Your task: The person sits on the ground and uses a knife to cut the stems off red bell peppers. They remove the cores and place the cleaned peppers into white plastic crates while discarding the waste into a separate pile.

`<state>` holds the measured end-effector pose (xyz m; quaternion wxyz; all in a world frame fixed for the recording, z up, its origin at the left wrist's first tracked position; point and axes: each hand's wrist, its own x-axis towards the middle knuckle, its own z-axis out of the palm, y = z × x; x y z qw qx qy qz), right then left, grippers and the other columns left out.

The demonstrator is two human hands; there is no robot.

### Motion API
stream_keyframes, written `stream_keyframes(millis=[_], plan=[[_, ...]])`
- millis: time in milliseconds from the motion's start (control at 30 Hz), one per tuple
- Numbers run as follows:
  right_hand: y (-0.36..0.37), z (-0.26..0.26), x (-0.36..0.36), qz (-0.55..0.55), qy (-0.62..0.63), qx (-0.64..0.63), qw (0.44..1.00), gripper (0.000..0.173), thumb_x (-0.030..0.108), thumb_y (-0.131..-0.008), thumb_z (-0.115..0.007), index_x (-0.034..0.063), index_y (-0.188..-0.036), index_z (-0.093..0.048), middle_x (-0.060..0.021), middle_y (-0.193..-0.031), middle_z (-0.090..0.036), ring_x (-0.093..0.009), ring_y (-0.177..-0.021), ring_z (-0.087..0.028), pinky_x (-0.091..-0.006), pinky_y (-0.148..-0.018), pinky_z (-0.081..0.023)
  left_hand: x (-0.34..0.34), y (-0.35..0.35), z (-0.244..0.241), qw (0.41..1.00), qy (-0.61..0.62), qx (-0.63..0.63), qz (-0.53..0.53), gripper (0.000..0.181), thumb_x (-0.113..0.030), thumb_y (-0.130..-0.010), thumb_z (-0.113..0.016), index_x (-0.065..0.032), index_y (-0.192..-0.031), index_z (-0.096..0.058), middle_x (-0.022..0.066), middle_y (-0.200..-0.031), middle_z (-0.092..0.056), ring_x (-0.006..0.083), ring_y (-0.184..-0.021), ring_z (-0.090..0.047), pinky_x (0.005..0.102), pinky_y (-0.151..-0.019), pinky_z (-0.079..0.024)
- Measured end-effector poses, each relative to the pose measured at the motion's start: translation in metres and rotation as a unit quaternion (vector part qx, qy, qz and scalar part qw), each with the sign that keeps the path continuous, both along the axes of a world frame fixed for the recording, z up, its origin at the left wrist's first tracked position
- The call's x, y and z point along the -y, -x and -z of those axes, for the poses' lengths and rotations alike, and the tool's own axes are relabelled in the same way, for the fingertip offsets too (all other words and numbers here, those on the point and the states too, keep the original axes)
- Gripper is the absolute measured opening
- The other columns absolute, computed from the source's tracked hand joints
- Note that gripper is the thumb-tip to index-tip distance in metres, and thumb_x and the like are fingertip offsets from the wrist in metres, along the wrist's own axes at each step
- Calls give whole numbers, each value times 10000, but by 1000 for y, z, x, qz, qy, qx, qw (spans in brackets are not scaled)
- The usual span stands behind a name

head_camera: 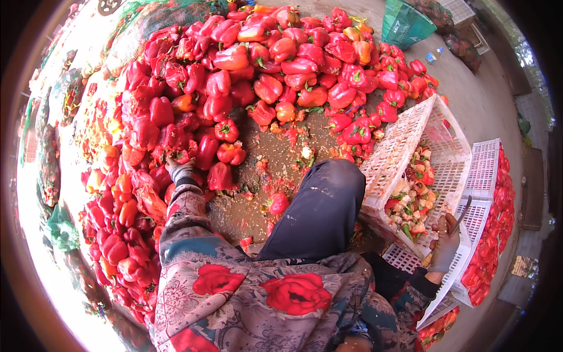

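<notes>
My left hand (pixel 181 170), in a pale work glove, reaches into the heap of red bell peppers (pixel 220 83) and touches a pepper (pixel 181 155) with its stem end towards me. How firmly the fingers hold it I cannot tell. On the right, my right hand (pixel 445 246), with bare fingertips showing from a glove, is closed around the handle of a curved knife (pixel 462 214), whose dark blade points up. Just left of that hand, a tilted white plastic crate (pixel 396 149) holds cut pepper cores and stems (pixel 415 193).
More white crates (pixel 477 211) with red peppers (pixel 488 237) stand at the far right. Pepper scraps and seeds (pixel 268 171) litter the ground before my knee (pixel 330 189). A green bag (pixel 404 24) and a plastic bottle (pixel 434 55) are at the upper right. Filled net sacks (pixel 48 167) line the left.
</notes>
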<state>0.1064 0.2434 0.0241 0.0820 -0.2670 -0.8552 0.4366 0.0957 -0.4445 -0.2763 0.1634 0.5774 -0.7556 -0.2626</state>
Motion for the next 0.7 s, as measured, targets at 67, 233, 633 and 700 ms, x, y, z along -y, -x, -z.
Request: stream_keyframes(millis=[67,233,633,700], plan=[[2,4,22,-38,26,-11,999,376,295,-920,-568,31,-1186,-530,-82,-992,-615,-70,-693,-557,-159,-392,-336,24,-22,27,997,13,-75,26,881,-185,-433,-917,-115,-1177,-450,79,-1175,-509,207,-1066,-483,315,-942,-433],[-2,2,68,-173,0,-15,985,338,295,-951,-516,22,-1147,-548,-74,-983,-624,-63,-683,-537,-198,-477,-410,-73,39,-62,811,-225,-481,244,582,27,-671,-784,-114,-1146,-479,40,-1190,-521,171,-1082,-514,317,-921,-472],[-9,-103,123,-254,73,-127,956,143,114,-887,-575,10,-983,-595,-87,-785,-640,-183,-685,-650,-309,-582,-496,-371,80,-342,453,-584,-428,519,912,22,-638,-784,-70,-1394,-283,118,-1265,-474,235,-1105,-522,354,-928,-468],[-11,-109,113,-198,189,-95,957,242,131,-848,-659,-13,-1032,-600,-40,-806,-640,-79,-741,-624,-258,-598,-501,-407,75,-337,490,-433,-453,605,940,-45,-621,-791,-36,-1397,-261,151,-1257,-477,289,-1076,-520,389,-915,-457]])
